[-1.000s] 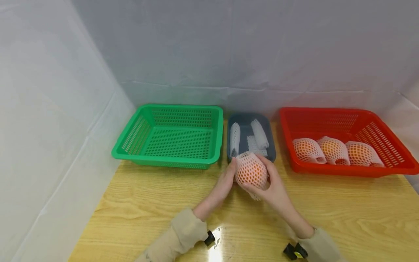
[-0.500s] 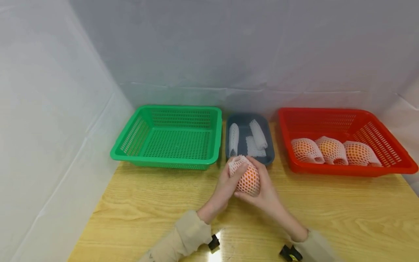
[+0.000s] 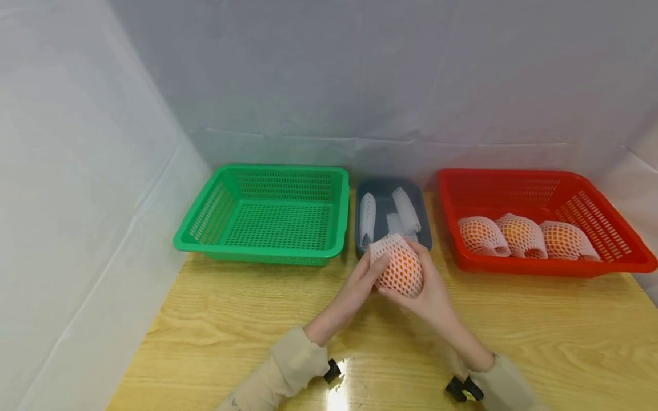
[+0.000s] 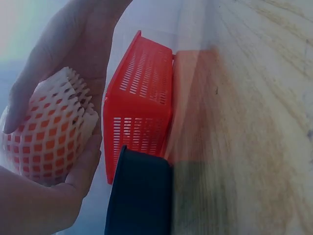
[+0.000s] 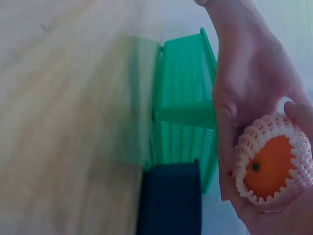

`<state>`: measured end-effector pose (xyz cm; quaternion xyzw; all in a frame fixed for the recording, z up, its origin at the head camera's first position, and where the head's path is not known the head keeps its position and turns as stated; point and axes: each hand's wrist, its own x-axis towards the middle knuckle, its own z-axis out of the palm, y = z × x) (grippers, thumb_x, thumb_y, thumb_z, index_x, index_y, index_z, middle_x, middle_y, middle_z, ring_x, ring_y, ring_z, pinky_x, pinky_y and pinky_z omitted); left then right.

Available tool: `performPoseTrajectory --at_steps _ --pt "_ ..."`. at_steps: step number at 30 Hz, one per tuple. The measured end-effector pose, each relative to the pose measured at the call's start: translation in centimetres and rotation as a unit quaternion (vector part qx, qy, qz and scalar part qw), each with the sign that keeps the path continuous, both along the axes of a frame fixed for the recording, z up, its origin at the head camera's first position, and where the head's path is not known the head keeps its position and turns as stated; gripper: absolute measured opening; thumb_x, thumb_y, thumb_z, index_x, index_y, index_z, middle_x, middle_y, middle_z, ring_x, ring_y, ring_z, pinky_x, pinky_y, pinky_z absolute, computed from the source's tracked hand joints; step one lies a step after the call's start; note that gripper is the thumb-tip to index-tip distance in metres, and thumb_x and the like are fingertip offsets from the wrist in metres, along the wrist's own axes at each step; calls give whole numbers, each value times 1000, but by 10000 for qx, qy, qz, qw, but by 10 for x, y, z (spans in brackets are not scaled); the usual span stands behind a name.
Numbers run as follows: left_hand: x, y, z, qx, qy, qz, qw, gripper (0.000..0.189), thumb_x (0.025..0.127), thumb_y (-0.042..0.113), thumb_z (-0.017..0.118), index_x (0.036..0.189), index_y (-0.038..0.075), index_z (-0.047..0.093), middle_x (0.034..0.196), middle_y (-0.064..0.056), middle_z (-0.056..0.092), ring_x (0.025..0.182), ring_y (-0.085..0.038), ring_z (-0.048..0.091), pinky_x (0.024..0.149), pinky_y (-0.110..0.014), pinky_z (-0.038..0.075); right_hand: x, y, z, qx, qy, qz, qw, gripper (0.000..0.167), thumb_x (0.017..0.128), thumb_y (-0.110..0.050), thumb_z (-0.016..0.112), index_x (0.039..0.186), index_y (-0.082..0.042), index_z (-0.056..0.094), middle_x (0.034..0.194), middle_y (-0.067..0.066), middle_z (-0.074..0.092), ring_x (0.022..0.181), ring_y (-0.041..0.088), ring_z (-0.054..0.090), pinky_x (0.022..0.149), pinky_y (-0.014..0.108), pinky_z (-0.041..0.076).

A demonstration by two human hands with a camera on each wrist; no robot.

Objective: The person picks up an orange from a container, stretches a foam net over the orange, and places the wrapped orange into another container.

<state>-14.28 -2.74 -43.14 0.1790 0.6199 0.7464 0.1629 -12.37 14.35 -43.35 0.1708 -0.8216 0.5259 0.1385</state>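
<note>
Both hands hold an orange (image 3: 403, 271) wrapped in a white foam net (image 3: 382, 245), above the table just in front of the grey-blue tray. The left hand (image 3: 357, 285) grips its left side, thumb lying on the net. From the right, the right hand (image 3: 429, 291) holds the fruit with fingers behind it and thumb below. The right wrist view shows the net's open end, with the orange's bare skin (image 5: 274, 171) and green stem spot inside the scalloped edge. In the left wrist view the mesh (image 4: 46, 142) is stretched over the fruit between both hands.
A green basket (image 3: 280, 254) stands at back left with nothing in it. The small grey-blue tray (image 3: 382, 182) in the middle holds flat white foam nets (image 3: 406, 211). Three net-wrapped fruits (image 3: 521, 237) lie in the red basket (image 3: 545, 267) at right. White sheeting (image 3: 329, 85) encloses the wooden table (image 3: 231, 319).
The left thumb has come over onto the net. The wrapped orange came toward the body and left, then back up and right; its net end, hanging below earlier, no longer shows there.
</note>
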Motion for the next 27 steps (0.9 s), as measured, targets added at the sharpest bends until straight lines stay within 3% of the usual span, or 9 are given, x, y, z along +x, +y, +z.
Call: performPoseTrajectory --at_steps 7,15,17,21,27 --pt "-3 -3 8 -28 342 -151 9993 55 109 30 36 158 6 29 151 -25 42 128 -43 53 99 -55 51 -16 25 23 -58 -406 -370 9985 96 79 -10 87 155 -13 29 153 15 41 127 33 48 104 63 42" --pt "-7 -7 8 -163 434 -145 9988 48 111 29 34 137 -9 49 142 -29 50 122 -47 57 94 -58 53 -49 79 53 -113 -625 -1471 9871 93 85 -23 83 153 -19 20 150 10 33 130 27 41 105 55 45" --pt "-6 -8 8 -217 456 -146 9986 46 111 27 36 131 -11 53 137 -28 55 118 -46 60 94 -60 52 -60 94 58 54 -500 -1797 9824 91 85 -25 83 153 -19 23 149 9 35 129 23 39 105 50 45" --pt "-5 -12 9 -326 528 -161 9979 37 109 20 44 122 -11 60 125 -28 63 110 -46 63 93 -63 51 -80 125 69 559 -379 -2243 9722 89 85 -34 82 153 -11 29 144 14 39 123 26 41 100 52 44" --pt "-6 -18 8 -840 987 -2 9916 28 108 16 50 117 -6 64 116 -27 67 102 -40 67 87 -60 54 -105 162 84 1701 -837 -2094 9593 98 87 -50 75 154 1 25 139 31 44 117 48 47 92 68 46"
